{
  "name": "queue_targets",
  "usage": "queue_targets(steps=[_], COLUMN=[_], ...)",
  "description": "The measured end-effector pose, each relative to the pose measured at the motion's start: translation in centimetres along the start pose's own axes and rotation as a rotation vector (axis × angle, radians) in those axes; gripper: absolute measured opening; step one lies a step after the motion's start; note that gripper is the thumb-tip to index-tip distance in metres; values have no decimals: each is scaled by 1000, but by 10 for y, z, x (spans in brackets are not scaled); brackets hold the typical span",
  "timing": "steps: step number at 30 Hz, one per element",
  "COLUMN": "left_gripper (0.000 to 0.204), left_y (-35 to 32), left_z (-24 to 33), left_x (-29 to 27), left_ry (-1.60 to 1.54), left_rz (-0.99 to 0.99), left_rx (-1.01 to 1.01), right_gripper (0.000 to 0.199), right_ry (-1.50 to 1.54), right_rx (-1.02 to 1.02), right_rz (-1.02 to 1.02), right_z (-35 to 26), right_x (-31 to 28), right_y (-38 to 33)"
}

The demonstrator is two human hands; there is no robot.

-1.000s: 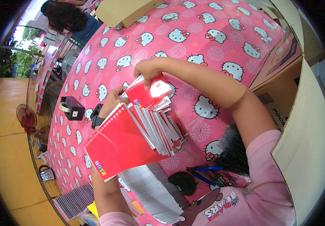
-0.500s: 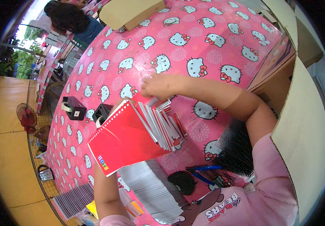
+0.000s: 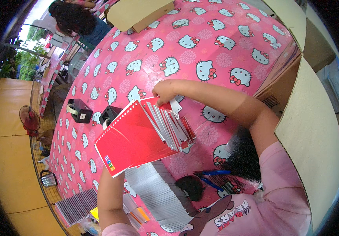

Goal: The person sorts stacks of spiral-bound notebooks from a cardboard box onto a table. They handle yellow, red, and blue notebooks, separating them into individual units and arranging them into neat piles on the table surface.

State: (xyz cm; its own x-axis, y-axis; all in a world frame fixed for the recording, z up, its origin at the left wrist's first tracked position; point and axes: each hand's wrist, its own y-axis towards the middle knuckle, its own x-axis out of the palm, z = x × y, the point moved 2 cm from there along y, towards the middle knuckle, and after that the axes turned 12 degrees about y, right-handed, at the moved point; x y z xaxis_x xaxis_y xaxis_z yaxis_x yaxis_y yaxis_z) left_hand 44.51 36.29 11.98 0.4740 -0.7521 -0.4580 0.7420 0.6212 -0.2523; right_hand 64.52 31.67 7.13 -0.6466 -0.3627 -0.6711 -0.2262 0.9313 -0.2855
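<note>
Propping a stack of red notebooks on edge over the pink table, the person keeps the two hands apart, one at each end of the job. The left hand is hidden behind the front cover, so I cannot tell its grip; only the forearm shows, rising from below as if carrying the stack's weight from underneath. The right hand reaches in from the right and pinches the top corner of one of the rear notebooks, seemingly to steady or part them, which would explain why they fan out like cards. The stack sits near the middle of the table, just right of two black tape dispensers. Its spiral binding runs along the upper left edge, and the long axis slants from near left up toward far right, the front cover facing the wearer. Grey bundles of wire spirals lie nearer, below the stack, beside blue pens.
</note>
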Motion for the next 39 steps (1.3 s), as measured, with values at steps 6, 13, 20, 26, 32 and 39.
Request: queue_targets(steps=[6,13,20,26,32,39], left_gripper=[24,26,27,29,30,28], left_y=[-3,-5,-8,-7,1,-169], left_z=[-2,-5,-7,-9,-9,71], left_x=[2,3,1,3,-46,-85], left_ry=[-61,-129,-218,-346,-708,-634], left_rz=[-18,-29,-41,-76,-67,924], left_rx=[-24,-51,-83,-138,-258,502], right_gripper=[63,75,67,37,46,48], right_ry=[19,141,125,263,136,771], right_rx=[115,230,221,277,72,9], right_rz=[-49,-196,-214,-228,-35,846], right_z=[-1,8,3,17,21,-18], right_x=[3,5,-2,7,6,-43], right_y=[11,21,15,23,20,-137])
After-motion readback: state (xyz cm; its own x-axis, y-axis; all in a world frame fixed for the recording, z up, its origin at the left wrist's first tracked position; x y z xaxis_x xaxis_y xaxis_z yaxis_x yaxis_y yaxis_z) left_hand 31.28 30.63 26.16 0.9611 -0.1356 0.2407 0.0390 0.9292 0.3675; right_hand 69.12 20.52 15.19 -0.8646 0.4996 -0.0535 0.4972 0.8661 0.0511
